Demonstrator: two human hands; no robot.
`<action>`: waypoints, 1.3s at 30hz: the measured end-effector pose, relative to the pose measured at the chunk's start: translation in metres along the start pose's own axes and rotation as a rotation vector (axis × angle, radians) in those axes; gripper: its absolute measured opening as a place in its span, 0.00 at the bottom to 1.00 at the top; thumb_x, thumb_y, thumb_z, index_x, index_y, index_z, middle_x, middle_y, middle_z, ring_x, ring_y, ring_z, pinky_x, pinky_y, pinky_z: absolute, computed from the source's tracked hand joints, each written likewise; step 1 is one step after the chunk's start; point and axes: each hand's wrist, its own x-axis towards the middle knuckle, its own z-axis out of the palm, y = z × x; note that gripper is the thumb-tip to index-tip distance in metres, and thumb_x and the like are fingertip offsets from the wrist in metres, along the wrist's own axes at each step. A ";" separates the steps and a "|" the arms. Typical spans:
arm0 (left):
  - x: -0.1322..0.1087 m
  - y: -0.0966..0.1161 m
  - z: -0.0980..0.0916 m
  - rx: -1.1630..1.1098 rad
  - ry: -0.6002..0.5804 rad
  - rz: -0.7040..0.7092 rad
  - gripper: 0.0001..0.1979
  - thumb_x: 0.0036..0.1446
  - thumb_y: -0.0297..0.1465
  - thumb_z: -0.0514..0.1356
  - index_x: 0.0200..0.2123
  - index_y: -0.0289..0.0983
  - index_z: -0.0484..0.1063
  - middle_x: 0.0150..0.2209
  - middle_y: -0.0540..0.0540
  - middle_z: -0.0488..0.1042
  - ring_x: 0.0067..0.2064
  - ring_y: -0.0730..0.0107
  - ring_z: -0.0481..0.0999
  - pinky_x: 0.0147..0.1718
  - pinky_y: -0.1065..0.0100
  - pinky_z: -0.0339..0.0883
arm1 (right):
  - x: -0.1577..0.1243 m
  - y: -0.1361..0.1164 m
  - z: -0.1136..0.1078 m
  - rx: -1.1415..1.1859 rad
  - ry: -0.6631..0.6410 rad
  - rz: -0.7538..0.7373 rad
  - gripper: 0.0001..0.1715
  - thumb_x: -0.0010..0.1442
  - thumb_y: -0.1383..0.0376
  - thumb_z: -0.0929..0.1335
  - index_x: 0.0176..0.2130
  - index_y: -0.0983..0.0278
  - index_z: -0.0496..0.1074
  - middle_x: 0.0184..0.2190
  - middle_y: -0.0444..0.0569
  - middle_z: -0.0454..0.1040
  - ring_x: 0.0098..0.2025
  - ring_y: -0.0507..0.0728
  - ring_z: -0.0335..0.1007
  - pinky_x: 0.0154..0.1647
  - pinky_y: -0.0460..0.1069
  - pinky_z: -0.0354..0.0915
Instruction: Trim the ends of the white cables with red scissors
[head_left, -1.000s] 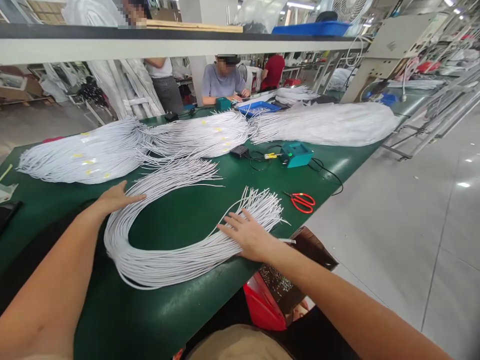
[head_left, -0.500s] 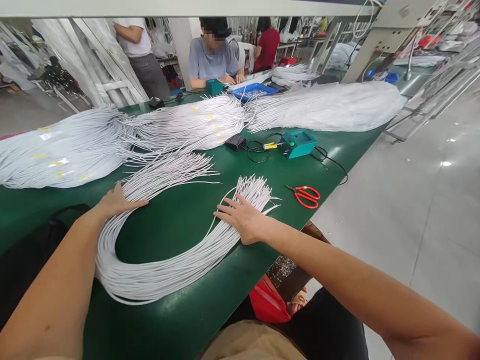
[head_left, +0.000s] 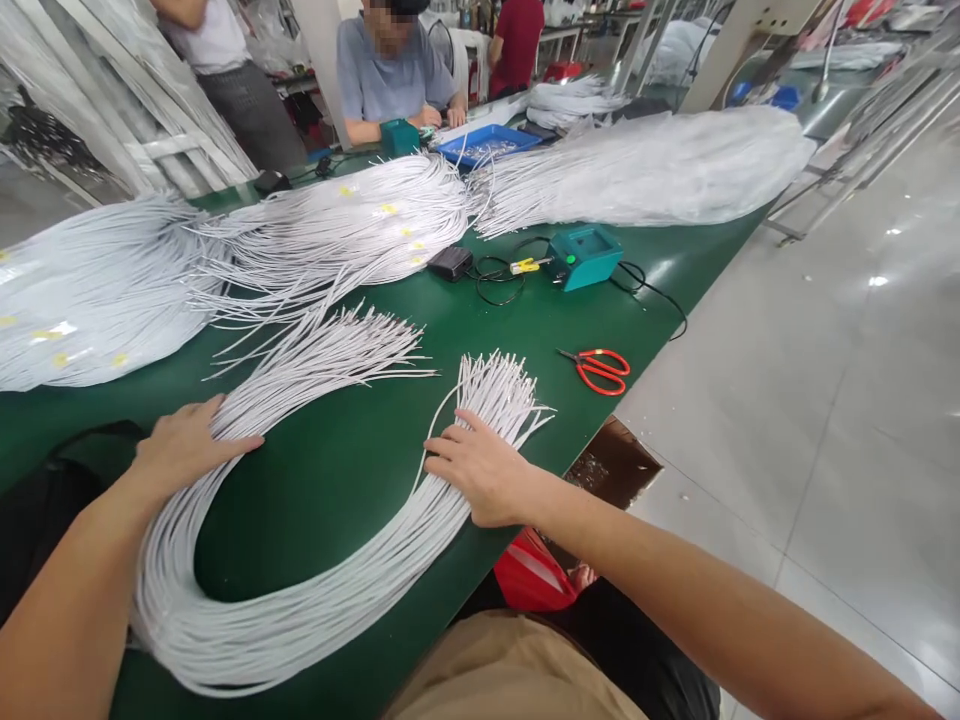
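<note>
A thick bundle of white cables (head_left: 300, 605) lies bent in a U on the green tabletop, its two cut ends pointing away from me. My left hand (head_left: 184, 445) is wrapped over the left arm of the U, its thumb along the inner side and its other fingers mostly hidden on the outer side. Across the right arm, just below the cable ends, my right hand (head_left: 480, 465) curls its fingers over the bundle. Right of those ends lie red-handled scissors (head_left: 600, 370), pointed blades towards the cables.
Behind are more white cable bundles (head_left: 352, 215), some with yellow tags, and one in clear plastic (head_left: 675, 175). A teal device (head_left: 585, 257) with a yellow clip stands beside a black box (head_left: 451, 262). A person (head_left: 394, 75) works across the table (head_left: 330, 475), near a blue tray (head_left: 487, 145).
The view has shifted, with the near loop now larger and lower. My right hand has slid slightly down the bundle towards me, its fingers more bent. The left still grasps the other arm.
</note>
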 end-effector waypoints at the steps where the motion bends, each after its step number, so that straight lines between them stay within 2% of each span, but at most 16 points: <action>1: -0.010 0.011 -0.002 0.084 0.034 0.035 0.46 0.45 0.57 0.59 0.61 0.34 0.60 0.64 0.30 0.60 0.62 0.30 0.59 0.53 0.38 0.58 | -0.001 -0.002 0.001 0.008 0.009 -0.003 0.29 0.46 0.68 0.68 0.50 0.66 0.69 0.53 0.57 0.69 0.52 0.62 0.63 0.66 0.63 0.39; 3: -0.037 0.040 -0.003 0.046 0.067 0.162 0.44 0.50 0.55 0.56 0.63 0.35 0.56 0.65 0.35 0.58 0.65 0.40 0.56 0.58 0.46 0.57 | -0.002 -0.006 0.001 0.010 0.028 -0.006 0.31 0.47 0.68 0.69 0.52 0.67 0.68 0.55 0.58 0.68 0.57 0.64 0.59 0.67 0.64 0.36; 4: -0.053 0.057 -0.001 -0.043 0.006 0.219 0.41 0.51 0.55 0.56 0.63 0.39 0.56 0.65 0.39 0.59 0.64 0.47 0.60 0.58 0.52 0.59 | -0.003 -0.008 0.002 0.004 0.045 0.011 0.34 0.47 0.68 0.69 0.54 0.68 0.66 0.57 0.60 0.66 0.60 0.66 0.56 0.67 0.65 0.34; 5: -0.071 0.075 0.003 -0.131 -0.122 0.282 0.38 0.53 0.54 0.55 0.63 0.44 0.56 0.64 0.43 0.62 0.63 0.51 0.63 0.56 0.55 0.63 | -0.005 -0.012 0.002 -0.006 0.074 0.045 0.37 0.47 0.68 0.69 0.57 0.68 0.64 0.60 0.61 0.62 0.63 0.67 0.51 0.67 0.66 0.32; 7: -0.107 0.110 0.017 -0.186 -0.336 0.416 0.41 0.52 0.54 0.55 0.65 0.44 0.53 0.64 0.42 0.61 0.63 0.50 0.64 0.57 0.54 0.62 | -0.013 -0.025 0.006 -0.024 0.167 0.166 0.41 0.50 0.70 0.68 0.62 0.68 0.58 0.65 0.63 0.54 0.68 0.70 0.41 0.67 0.69 0.31; 8: -0.124 0.126 0.025 -0.162 -0.384 0.477 0.45 0.50 0.55 0.57 0.66 0.41 0.51 0.65 0.39 0.60 0.64 0.48 0.61 0.58 0.52 0.60 | -0.021 -0.033 0.009 -0.024 0.225 0.241 0.40 0.53 0.71 0.66 0.63 0.68 0.57 0.66 0.63 0.51 0.69 0.69 0.39 0.67 0.69 0.32; 10: -0.151 0.152 0.043 -0.118 -0.328 0.539 0.52 0.45 0.55 0.60 0.67 0.36 0.49 0.64 0.31 0.59 0.65 0.41 0.58 0.59 0.47 0.58 | -0.040 -0.050 0.020 0.018 0.335 0.376 0.35 0.57 0.72 0.63 0.63 0.63 0.56 0.67 0.58 0.50 0.69 0.67 0.40 0.67 0.68 0.35; 13: -0.173 0.179 0.063 -0.122 -0.211 0.564 0.56 0.44 0.55 0.61 0.68 0.38 0.40 0.63 0.29 0.59 0.62 0.35 0.60 0.55 0.43 0.60 | -0.068 -0.066 0.040 0.171 0.496 0.620 0.25 0.61 0.68 0.62 0.57 0.62 0.64 0.60 0.57 0.63 0.62 0.63 0.55 0.64 0.62 0.49; 15: -0.177 0.192 0.069 -0.112 -0.153 0.552 0.60 0.41 0.55 0.63 0.68 0.39 0.34 0.64 0.27 0.55 0.61 0.32 0.60 0.52 0.42 0.61 | -0.079 -0.063 0.047 0.221 0.522 0.670 0.20 0.61 0.64 0.64 0.53 0.63 0.68 0.53 0.57 0.68 0.55 0.63 0.61 0.58 0.59 0.57; 19: -0.174 0.206 0.072 -0.023 -0.084 0.560 0.63 0.40 0.53 0.65 0.68 0.33 0.34 0.64 0.22 0.52 0.59 0.29 0.61 0.50 0.43 0.62 | -0.081 -0.034 0.038 0.106 0.494 0.606 0.15 0.63 0.69 0.60 0.46 0.64 0.71 0.48 0.54 0.72 0.51 0.61 0.63 0.59 0.59 0.55; 23: -0.165 0.208 0.071 -0.031 -0.045 0.504 0.50 0.49 0.47 0.61 0.67 0.31 0.40 0.55 0.29 0.66 0.55 0.37 0.67 0.50 0.48 0.63 | -0.070 -0.004 0.032 -0.005 0.461 0.679 0.14 0.62 0.68 0.62 0.46 0.67 0.70 0.53 0.59 0.68 0.60 0.66 0.56 0.65 0.64 0.44; 25: -0.162 0.206 0.065 -0.077 -0.058 0.462 0.44 0.51 0.43 0.60 0.66 0.31 0.47 0.53 0.31 0.69 0.54 0.40 0.69 0.50 0.49 0.63 | -0.065 0.004 0.033 0.020 0.461 0.692 0.14 0.63 0.65 0.62 0.46 0.67 0.71 0.54 0.60 0.68 0.60 0.66 0.57 0.64 0.64 0.47; 29: -0.160 0.201 0.034 -0.364 -0.258 0.406 0.35 0.51 0.41 0.61 0.62 0.40 0.60 0.53 0.41 0.73 0.52 0.49 0.73 0.50 0.55 0.66 | -0.056 0.010 0.016 0.100 0.560 0.648 0.13 0.64 0.62 0.62 0.43 0.67 0.71 0.53 0.58 0.68 0.57 0.64 0.60 0.57 0.57 0.59; 33: -0.155 0.198 0.011 -0.690 -0.414 0.332 0.31 0.49 0.45 0.63 0.56 0.41 0.68 0.50 0.45 0.77 0.50 0.52 0.76 0.51 0.56 0.67 | -0.053 0.020 -0.020 0.075 0.710 0.526 0.14 0.64 0.61 0.62 0.43 0.67 0.70 0.54 0.58 0.68 0.57 0.64 0.59 0.56 0.58 0.59; 35: -0.148 0.199 0.015 -0.732 -0.504 0.310 0.31 0.50 0.46 0.62 0.55 0.38 0.68 0.50 0.42 0.77 0.50 0.51 0.76 0.50 0.54 0.67 | -0.055 0.030 -0.030 0.061 0.660 0.469 0.17 0.63 0.61 0.64 0.49 0.68 0.69 0.55 0.59 0.67 0.60 0.64 0.57 0.58 0.59 0.58; 39: -0.136 0.201 0.037 -0.537 -0.369 0.385 0.43 0.48 0.48 0.62 0.64 0.35 0.57 0.64 0.34 0.60 0.64 0.47 0.62 0.61 0.51 0.55 | -0.068 0.060 -0.028 0.076 0.514 0.437 0.32 0.57 0.66 0.66 0.60 0.66 0.62 0.58 0.57 0.66 0.61 0.64 0.58 0.60 0.60 0.57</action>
